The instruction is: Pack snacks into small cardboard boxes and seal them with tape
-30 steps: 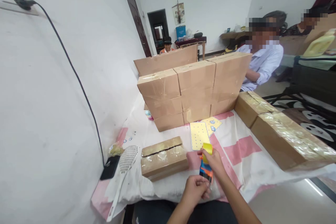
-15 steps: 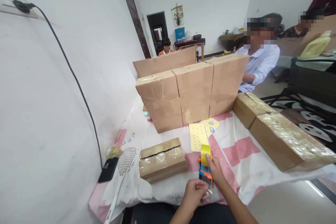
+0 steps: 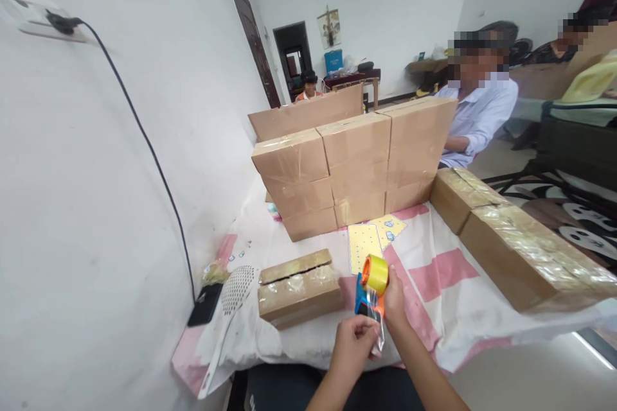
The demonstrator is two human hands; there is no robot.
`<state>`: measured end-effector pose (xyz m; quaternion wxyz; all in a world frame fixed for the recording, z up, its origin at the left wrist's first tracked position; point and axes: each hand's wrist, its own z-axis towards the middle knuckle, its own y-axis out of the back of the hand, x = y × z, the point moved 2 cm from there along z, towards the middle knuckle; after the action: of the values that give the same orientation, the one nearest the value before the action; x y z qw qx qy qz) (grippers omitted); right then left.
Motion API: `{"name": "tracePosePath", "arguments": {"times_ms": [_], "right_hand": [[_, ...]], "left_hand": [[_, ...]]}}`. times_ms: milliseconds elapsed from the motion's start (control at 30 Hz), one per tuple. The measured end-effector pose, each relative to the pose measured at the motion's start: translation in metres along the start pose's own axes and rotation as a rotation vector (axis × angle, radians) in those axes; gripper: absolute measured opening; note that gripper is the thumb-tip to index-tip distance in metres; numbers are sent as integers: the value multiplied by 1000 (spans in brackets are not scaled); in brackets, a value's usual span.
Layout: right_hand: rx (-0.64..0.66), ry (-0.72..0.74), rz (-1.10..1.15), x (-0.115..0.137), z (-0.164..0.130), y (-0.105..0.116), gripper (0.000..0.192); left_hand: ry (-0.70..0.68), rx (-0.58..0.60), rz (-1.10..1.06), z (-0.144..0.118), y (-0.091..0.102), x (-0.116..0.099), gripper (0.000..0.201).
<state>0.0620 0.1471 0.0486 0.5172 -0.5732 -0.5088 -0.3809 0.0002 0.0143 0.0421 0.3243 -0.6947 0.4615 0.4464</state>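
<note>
A tape dispenser (image 3: 370,303) with a blue and orange body carries a roll of yellow packing tape (image 3: 378,273). My right hand (image 3: 395,295) is closed around its right side. Between the pinched fingers of my left hand (image 3: 355,341) is the loose end of the clear tape (image 3: 380,332), just below the dispenser. To the left of both hands lies a small cardboard box (image 3: 299,300), its top flaps meeting at a dark gap with shiny tape on them.
Stacked cardboard boxes (image 3: 359,167) form a wall across the cloth-covered table (image 3: 409,347). More taped boxes (image 3: 520,250) line the right side. A white skimmer (image 3: 236,292) and black phone (image 3: 205,305) lie at left. A person (image 3: 477,109) sits beyond the stack.
The tape dispenser has turned in my right hand, so the roll's orange core now shows. My left hand keeps its pinch on the tape end, close below it. The view has shifted slightly.
</note>
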Motion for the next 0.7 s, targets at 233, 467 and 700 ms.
{"name": "tracePosePath", "arguments": {"times_ms": [233,467,700], "right_hand": [[-7,-60,98,-1,-4,5,53],[-6,-109,105,30,-15,8,53],[-41,-82,114,50,-1,17,52]], "left_hand": [[27,-12,66,-4,-1,-5,63],[14,19,66,-15,1,-18,65],[19,69,40,-31,1,-10,62]]}}
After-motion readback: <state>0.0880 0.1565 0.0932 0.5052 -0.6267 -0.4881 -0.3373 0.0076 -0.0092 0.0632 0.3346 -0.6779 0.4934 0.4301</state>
